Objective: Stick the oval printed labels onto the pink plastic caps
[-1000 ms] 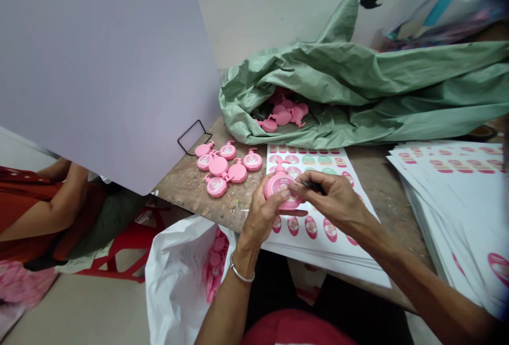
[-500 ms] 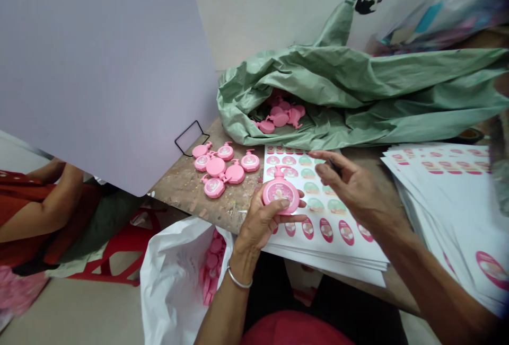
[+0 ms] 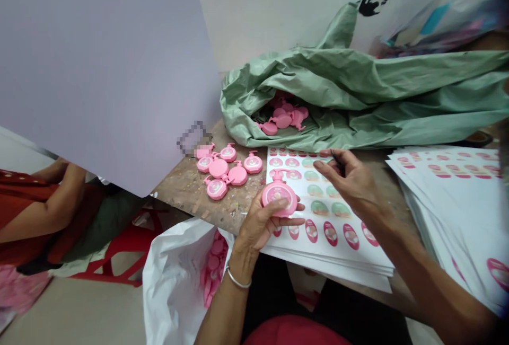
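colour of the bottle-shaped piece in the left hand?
Bottle-shaped piece: pink; shows best in the head view.

workshop, worn work table [image 3: 177,186], printed sticker sheets [image 3: 377,260], sacks [image 3: 397,82] of pink bottle-shaped pieces [image 3: 283,118]

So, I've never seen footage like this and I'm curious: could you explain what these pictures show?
There's no machine: these are a person's own bare hands. The view comes from a camera worn on that person's head, looking forward and down. The left hand holds a round, pink, plastic-looking bottle with a pump top and a printed label. The right hand pinches a small dark object, too unclear to name, above white paper sheets of pink and green stickers. On the brown, speckled worktop lie similar pink bottles, an open green sack holding pink pieces, and, at the picture's right, a stack of printed white sheets.
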Available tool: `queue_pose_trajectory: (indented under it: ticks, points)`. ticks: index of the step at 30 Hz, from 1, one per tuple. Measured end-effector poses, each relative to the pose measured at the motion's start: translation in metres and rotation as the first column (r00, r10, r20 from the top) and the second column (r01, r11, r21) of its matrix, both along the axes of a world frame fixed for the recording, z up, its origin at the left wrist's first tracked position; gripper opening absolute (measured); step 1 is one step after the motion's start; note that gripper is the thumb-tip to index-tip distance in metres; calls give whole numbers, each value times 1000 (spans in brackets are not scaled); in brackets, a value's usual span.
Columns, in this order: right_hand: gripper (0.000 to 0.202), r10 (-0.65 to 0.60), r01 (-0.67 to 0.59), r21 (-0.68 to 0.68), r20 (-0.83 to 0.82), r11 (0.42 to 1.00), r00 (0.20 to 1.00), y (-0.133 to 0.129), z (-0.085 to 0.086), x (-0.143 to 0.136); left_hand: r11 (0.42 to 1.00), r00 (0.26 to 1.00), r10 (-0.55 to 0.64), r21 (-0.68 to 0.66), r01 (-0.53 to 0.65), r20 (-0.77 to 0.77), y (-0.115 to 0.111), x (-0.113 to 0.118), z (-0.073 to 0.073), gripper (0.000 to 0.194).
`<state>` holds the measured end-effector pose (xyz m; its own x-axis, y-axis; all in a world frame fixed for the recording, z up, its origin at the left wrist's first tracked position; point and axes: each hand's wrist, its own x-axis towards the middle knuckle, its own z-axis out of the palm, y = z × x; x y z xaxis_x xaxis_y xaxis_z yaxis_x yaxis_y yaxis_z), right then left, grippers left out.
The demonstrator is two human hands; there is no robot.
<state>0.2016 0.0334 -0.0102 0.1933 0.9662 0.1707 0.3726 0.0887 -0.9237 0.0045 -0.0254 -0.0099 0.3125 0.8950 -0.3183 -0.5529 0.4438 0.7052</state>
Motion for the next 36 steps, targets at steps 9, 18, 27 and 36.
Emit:
queue_pose_trajectory:
  ticks: [9,18,27,36]
  points:
    - [40,-15,25,-133,72,991,997,13,20,14,995,998,52,-83,-48,47,15,-3,-8,59]
    - [41,19,85,-179,512,980,859,132,-22,42,907,624,419,273,-322,-660,64,-38,-33,40]
    - [22,68,106,-282,544,954,836,220,-56,18,525,-110,846,851,-1,-522,84,-66,-29,36]
    - [46,218,-170,-237,192,956,957,148,2,31,746,484,622,654,-127,-616,65,-25,-24,25]
